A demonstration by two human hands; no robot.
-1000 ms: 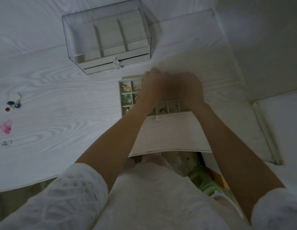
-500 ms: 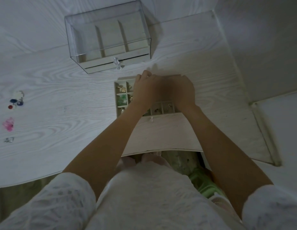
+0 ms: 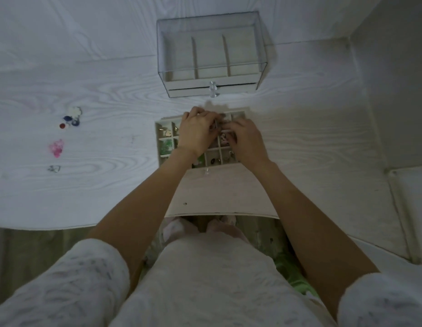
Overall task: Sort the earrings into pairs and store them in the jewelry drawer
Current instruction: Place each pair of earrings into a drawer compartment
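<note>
The jewelry drawer, a pale tray with a grid of small compartments, lies pulled out on the table in front of the clear jewelry box. Earrings sit in several compartments, among them green ones and dark ones. My left hand hovers over the tray's middle with curled fingers that pinch a small earring. My right hand reaches in from the right, its fingertips meeting the left hand's; its grip is hidden. Loose earrings lie far left: white, blue, red, pink, clear.
The box has a closed lower drawer with a crystal knob and three divided sections on top. The white wood-grain table ends near my body. A wall and a raised ledge bound the right side.
My hands, pressed together over the tray before, have parted slightly, uncovering the middle compartments. The view has shifted, so the tray and box sit more to the right.
</note>
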